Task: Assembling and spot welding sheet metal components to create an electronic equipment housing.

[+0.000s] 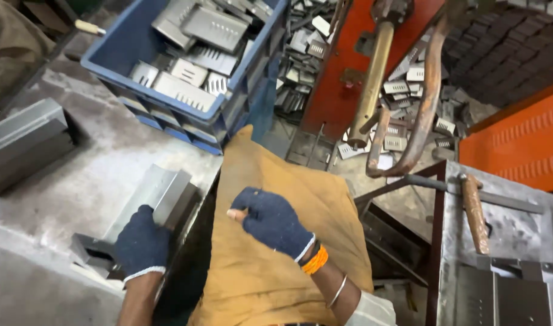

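Note:
My left hand point(142, 244), in a dark blue knit glove, is closed around the near end of a long folded sheet-metal channel point(158, 194) lying on a grey worktable point(77, 181). My right hand point(270, 220), in a matching glove with bare fingertips, hovers over a tan cloth point(270, 181) on my lap, fingers curled in a loose fist with nothing in it. Orange and metal bangles circle the right wrist.
A blue plastic crate point(186, 108) of perforated metal pieces stands at the table's far edge. Ahead is an orange machine point(343, 66) with brass and copper arms, with several small metal parts scattered below. A wooden-handled hammer point(475, 214) lies on a metal table at right. Stacked channels point(23, 142) sit far left.

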